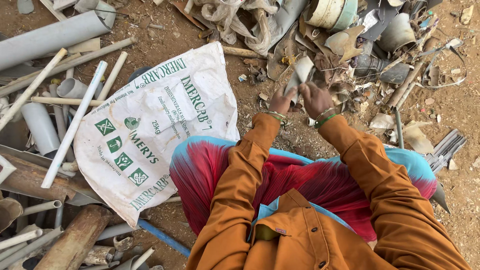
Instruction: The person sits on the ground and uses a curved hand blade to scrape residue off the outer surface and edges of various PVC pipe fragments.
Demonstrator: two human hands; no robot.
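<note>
Even, soft daylight over my work — no hard shadows, no glare. Focus is sharp throughout; slight wide-angle stretching at edges.

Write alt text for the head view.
Seen from above, a person's left hand and right hand together hold a bent grey scrap piece over dirt strewn with broken plastic. A white printed sack lies to their left beside a heap of grey pipes.

Both arms, sleeved in orange-brown, are stretched forward from the body and bent at the elbows. The left hand [281, 101] and right hand [315, 98] are brought close together, fingers curled closed. Bangles are worn on both wrists.
</note>
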